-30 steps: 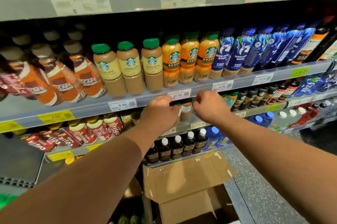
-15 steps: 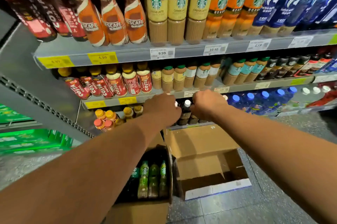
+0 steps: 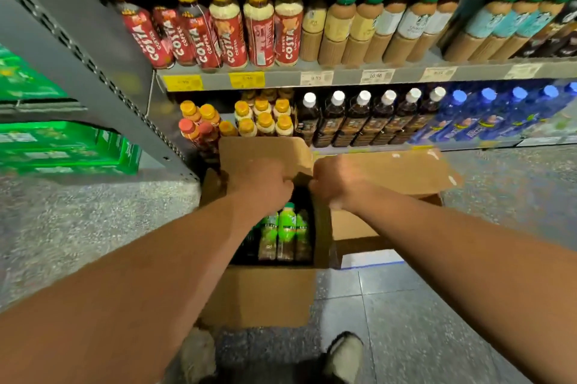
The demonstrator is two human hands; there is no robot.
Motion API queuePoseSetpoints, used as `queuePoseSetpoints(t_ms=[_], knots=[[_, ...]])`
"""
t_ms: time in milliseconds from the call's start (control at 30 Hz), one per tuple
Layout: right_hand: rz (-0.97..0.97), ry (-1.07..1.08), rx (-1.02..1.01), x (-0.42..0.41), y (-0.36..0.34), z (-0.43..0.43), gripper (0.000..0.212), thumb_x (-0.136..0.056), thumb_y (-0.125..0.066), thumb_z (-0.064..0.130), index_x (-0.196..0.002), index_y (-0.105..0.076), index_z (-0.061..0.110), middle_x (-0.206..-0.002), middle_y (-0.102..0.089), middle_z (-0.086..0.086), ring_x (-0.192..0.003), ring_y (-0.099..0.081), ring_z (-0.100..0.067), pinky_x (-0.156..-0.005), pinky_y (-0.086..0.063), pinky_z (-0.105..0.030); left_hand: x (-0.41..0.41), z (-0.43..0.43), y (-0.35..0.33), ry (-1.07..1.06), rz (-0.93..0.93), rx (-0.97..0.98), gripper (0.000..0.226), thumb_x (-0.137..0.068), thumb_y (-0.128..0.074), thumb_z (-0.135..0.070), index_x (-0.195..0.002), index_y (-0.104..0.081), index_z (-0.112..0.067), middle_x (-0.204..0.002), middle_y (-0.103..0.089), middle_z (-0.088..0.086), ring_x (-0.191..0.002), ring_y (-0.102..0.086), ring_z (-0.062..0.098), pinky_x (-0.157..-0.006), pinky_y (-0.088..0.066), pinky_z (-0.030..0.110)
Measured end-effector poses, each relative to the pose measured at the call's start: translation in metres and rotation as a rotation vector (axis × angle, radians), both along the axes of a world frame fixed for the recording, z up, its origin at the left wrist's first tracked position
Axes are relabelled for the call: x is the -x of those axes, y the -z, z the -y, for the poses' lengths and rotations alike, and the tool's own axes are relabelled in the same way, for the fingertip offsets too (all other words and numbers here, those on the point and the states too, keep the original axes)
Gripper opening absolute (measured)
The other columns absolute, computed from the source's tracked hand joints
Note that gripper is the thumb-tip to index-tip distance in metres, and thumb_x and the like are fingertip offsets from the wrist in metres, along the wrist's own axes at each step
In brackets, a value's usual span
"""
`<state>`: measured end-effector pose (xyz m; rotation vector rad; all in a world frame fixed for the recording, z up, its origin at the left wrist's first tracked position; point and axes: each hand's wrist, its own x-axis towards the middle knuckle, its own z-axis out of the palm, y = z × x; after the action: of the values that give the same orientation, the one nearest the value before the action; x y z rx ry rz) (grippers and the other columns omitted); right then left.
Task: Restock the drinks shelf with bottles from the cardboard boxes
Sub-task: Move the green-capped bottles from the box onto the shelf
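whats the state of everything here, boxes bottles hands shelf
bottle box: open, flaps up, holds bottles
green bottles: upright, capped
second box: open, no bottles visible inside
left hand: above bottle box, fingers curled, grip hidden
right hand: beside it, fingers curled, grip hidden
bottom shelf: front row stocked

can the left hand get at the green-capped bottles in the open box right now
Probably yes: the box is open, the left hand hangs just above the green-capped bottles, and nothing covers them.

left hand (image 3: 260,185), right hand (image 3: 338,183) down from shelf (image 3: 343,77) to cardboard box (image 3: 259,299)
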<state>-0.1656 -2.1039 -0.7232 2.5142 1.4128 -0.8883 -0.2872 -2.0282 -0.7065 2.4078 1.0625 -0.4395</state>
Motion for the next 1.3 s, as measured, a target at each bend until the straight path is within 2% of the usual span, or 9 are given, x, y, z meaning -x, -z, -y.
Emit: queuePoseSetpoints(t_ms=[67,233,400,567,733,833,933,1133,1300], knots=[[-0.027,0.064,0.010,0.015,0.022,-0.007,0.031,-0.092,-0.048,0.030,-0.106,-0.062,0.007,-0.114,-0.061,-0.019,-0.104,-0.058,-0.035,-0.073,-0.047,-0.031,0.017,-0.008,0.022,0.028,-0.054,0.009,0.028,-0.093,-0.047,-0.036,-0.106,-0.062,-0.016,-0.106,-0.058,0.005,-0.093,-0.054,0.024,-0.073,-0.048,0.034],[-0.114,0.279,0.023,0.051,0.066,-0.013,0.035,-0.090,-0.051,0.030,-0.114,-0.064,0.009,-0.117,-0.062,-0.017,-0.107,-0.059,-0.034,-0.085,-0.049,-0.033,0.055,-0.018,0.076,0.109,-0.116,0.033,0.031,-0.095,-0.042,-0.037,-0.115,-0.059,-0.019,-0.112,-0.060,0.003,-0.100,-0.056,0.025,-0.083,-0.050,0.040],[-0.162,0.380,0.081,0.078,0.126,-0.001,0.033,-0.089,-0.052,0.028,-0.113,-0.064,0.010,-0.115,-0.064,-0.014,-0.104,-0.060,-0.033,-0.082,-0.049,-0.032,0.079,-0.013,0.146,0.114,-0.145,0.081,0.032,-0.095,-0.046,-0.036,-0.116,-0.057,-0.015,-0.115,-0.059,0.008,-0.105,-0.056,0.029,-0.078,-0.045,0.037],[-0.205,0.488,0.146,0.093,0.202,0.012,0.031,-0.088,-0.051,0.021,-0.115,-0.058,0.006,-0.119,-0.060,-0.016,-0.106,-0.058,-0.032,-0.074,-0.041,-0.028,0.088,0.001,0.218,0.037,-0.132,0.163,0.027,-0.093,-0.050,-0.035,-0.104,-0.057,-0.012,-0.110,-0.059,0.009,-0.103,-0.056,0.030,-0.077,-0.044,0.037],[-0.273,0.625,0.059,0.107,0.263,0.020,0.030,-0.088,-0.056,0.017,-0.114,-0.058,0.003,-0.115,-0.060,-0.015,-0.107,-0.058,-0.032,-0.073,-0.039,-0.027,0.089,0.010,0.280,-0.162,-0.134,0.215,0.039,-0.091,-0.054,-0.033,-0.123,-0.051,-0.012,-0.124,-0.051,0.011,-0.115,-0.050,0.032,-0.089,-0.045,0.041],[-0.257,0.581,-0.004,0.119,0.283,0.015,0.025,-0.087,-0.055,0.015,-0.109,-0.057,0.004,-0.114,-0.057,-0.015,-0.106,-0.056,-0.033,-0.078,-0.042,-0.033,0.091,0.006,0.306,-0.340,-0.172,0.225,0.051,-0.090,-0.057,-0.031,-0.134,-0.042,-0.010,-0.134,-0.042,0.014,-0.121,-0.045,0.035,-0.096,-0.041,0.043],[-0.223,0.488,-0.081,0.134,0.295,0.004,0.032,-0.089,-0.055,0.017,-0.119,-0.057,0.007,-0.119,-0.055,-0.014,-0.110,-0.054,-0.032,-0.089,-0.043,-0.037,0.096,0.002,0.322,-0.490,-0.194,0.231,0.056,-0.090,-0.059,-0.027,-0.137,-0.036,-0.008,-0.139,-0.036,0.015,-0.124,-0.043,0.036,-0.097,-0.040,0.042],[-0.187,0.452,-0.217,0.134,0.311,-0.031,0.031,-0.087,-0.056,0.015,-0.116,-0.056,0.005,-0.119,-0.053,-0.011,-0.108,-0.053,-0.027,-0.090,-0.042,-0.034,0.094,0.003,0.341,-0.705,-0.111,0.245,0.058,-0.094,-0.055,-0.023,-0.143,-0.030,-0.004,-0.142,-0.035,0.017,-0.129,-0.037,0.034,-0.103,-0.034,0.042],[-0.052,0.189,-0.153,0.116,0.326,-0.072,0.044,-0.093,-0.050,0.025,-0.134,-0.043,0.011,-0.131,-0.045,-0.010,-0.119,-0.041,-0.030,-0.098,-0.032,-0.036,0.096,0.007,0.350,-0.714,-0.175,0.179,0.075,-0.088,-0.061,-0.010,-0.148,-0.017,-0.006,-0.143,-0.028,0.012,-0.130,-0.034,0.030,-0.105,-0.033,0.039]])
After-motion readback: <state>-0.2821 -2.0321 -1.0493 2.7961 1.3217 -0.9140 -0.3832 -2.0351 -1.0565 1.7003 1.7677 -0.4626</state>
